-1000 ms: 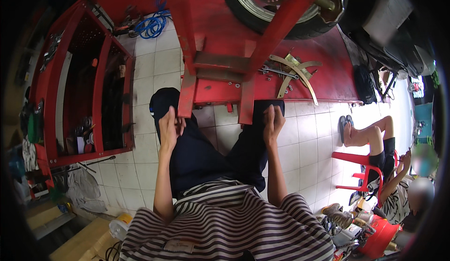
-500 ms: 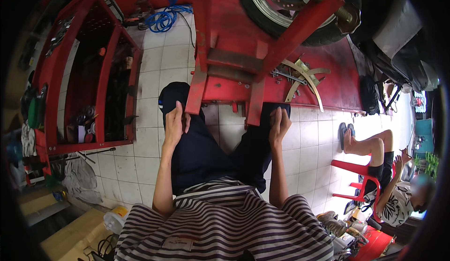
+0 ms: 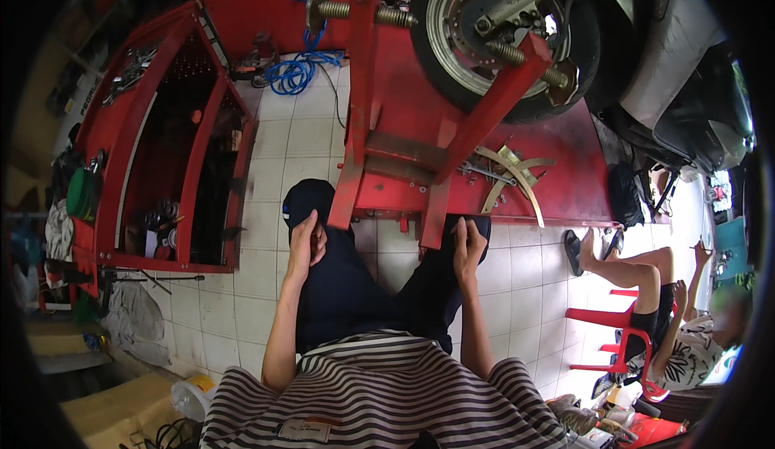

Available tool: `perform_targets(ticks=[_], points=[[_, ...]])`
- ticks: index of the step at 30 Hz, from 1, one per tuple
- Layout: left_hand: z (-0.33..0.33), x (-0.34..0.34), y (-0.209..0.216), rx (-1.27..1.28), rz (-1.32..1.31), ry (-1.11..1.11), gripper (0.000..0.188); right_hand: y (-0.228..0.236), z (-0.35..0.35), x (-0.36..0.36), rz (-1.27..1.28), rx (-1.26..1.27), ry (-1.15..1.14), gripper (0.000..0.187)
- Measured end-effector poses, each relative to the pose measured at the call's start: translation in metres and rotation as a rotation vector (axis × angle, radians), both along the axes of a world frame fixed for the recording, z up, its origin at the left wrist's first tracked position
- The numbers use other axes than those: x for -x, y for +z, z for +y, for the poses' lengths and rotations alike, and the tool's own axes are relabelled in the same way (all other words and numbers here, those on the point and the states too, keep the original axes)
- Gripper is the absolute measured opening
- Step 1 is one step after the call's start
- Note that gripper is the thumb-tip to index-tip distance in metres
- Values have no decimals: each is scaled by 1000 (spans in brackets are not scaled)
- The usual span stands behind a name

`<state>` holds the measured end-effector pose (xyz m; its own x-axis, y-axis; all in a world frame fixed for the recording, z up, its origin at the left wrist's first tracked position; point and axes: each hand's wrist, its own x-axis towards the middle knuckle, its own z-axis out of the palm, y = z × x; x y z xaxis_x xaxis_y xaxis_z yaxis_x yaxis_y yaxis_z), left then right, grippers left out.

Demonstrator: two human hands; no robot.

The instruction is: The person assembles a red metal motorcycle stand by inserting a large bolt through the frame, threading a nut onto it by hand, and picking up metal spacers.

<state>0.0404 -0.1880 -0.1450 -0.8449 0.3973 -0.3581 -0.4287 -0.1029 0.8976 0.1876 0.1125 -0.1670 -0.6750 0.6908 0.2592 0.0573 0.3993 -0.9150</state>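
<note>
My left hand point(image 3: 303, 249) rests on my left thigh near the knee. Its fingers are loosely bent and a little apart, with nothing seen in them. On the other knee lies my right hand point(image 3: 468, 249), fingers also slack and slightly parted, no object showing. Between and beyond my knees stands a red steel wheel clamp point(image 3: 404, 155) on a red lift platform point(image 3: 492, 200). A scooter's wheel point(image 3: 426, 62) sits between its screw clamps. On the platform beside the clamp are a wrench point(image 3: 492, 175) and a curved brass-coloured metal piece point(image 3: 529, 192).
A red tool cabinet point(image 3: 187, 199) stands at left, a coiled blue hose point(image 3: 292, 75) behind it. A scooter body point(image 3: 686, 86) fills the upper right. On a red plastic chair point(image 3: 601, 317) at right sits another person point(image 3: 686, 344). Several parts and a red container point(image 3: 652, 430) lie lower right.
My view has tilted up, so the bench and wheel show more fully and lower. Both my hands stay on my knees. The seated person has shifted arms and feet.
</note>
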Motion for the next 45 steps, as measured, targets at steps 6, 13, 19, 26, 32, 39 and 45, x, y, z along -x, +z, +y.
perform_targets(ticks=[6,13,19,26,32,39,45], points=[[-1,5,6,-78,-13,-16,49,2,-2,2,-7,1,-20,34],[-60,-8,38,16,167,-68,41,8,-4,9,-65,-97,21,33],[-176,-104,48,301,190,193,39,5,0,8,-74,-94,32,36],[-229,-281,48,442,75,1086,39,2,10,5,-83,-84,28,38],[-195,-176,44,441,268,719,36,-4,9,4,-85,-70,59,33],[-77,6,32,335,763,186,27,14,-2,7,-6,-52,12,30],[31,84,22,26,709,331,19,8,7,-8,-12,-98,-31,32]])
